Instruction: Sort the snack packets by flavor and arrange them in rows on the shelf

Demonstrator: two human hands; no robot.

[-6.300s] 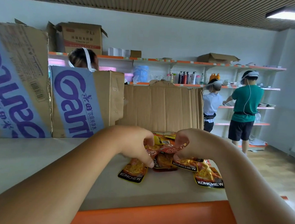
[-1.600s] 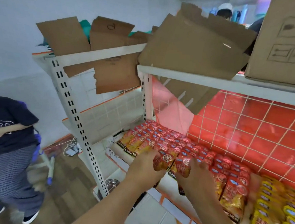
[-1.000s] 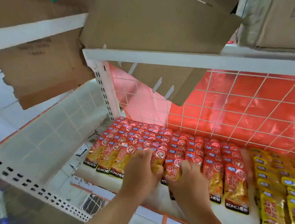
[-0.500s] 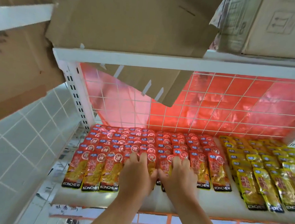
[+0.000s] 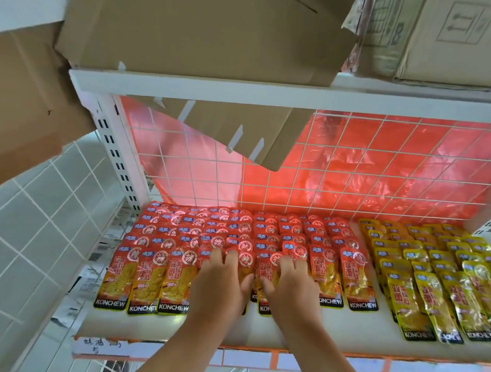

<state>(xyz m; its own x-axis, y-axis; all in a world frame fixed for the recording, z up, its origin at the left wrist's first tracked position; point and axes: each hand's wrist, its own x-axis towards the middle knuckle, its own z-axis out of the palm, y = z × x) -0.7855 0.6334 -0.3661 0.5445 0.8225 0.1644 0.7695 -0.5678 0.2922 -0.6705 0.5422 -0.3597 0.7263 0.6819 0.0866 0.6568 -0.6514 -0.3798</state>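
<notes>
Snack packets in red [image 5: 330, 269]: laid flat in overlapping rows across the left and middle of the shelf [image 5: 344, 337], tops toward the back, black KONCHEW bands toward the front edge. Just beside them on the right, past a narrow bare strip, snack packets in yellow [image 5: 424, 291], likewise overlapped in rows, the front ones slightly slanted.

Left hand [image 5: 222, 283]: palm down on the front row of the red block, just right of the 3 leftmost front packets. Fingers [image 5: 218, 257] nearly straight and a little spread, pressing flat on the wrappers; nothing curled round, nothing pinched.

Right hand [image 5: 292, 289]: palm down just beside the left, thumbs close together. Fingers [image 5: 288, 265] straight and spread over the next packets of the same row; resting on top, gripping nothing. 2 more red front packets lying uncovered to the right of this hand.

Behind the packets: white wire grid [image 5: 357, 171] with red plastic sheeting [image 5: 400, 180] behind it. Above: white upper shelf board [image 5: 275, 95] carrying cardboard boxes [image 5: 207, 27], 1 brown flap [image 5: 242, 132] hanging down in front of the grid. At left: white slotted upright [image 5: 117, 152] and grey tiled surface [image 5: 28, 242]. Along the shelf's front edge: orange strip [image 5: 371, 357] and paper tag [image 5: 99, 346] with handwriting, too blurred to read.
</notes>
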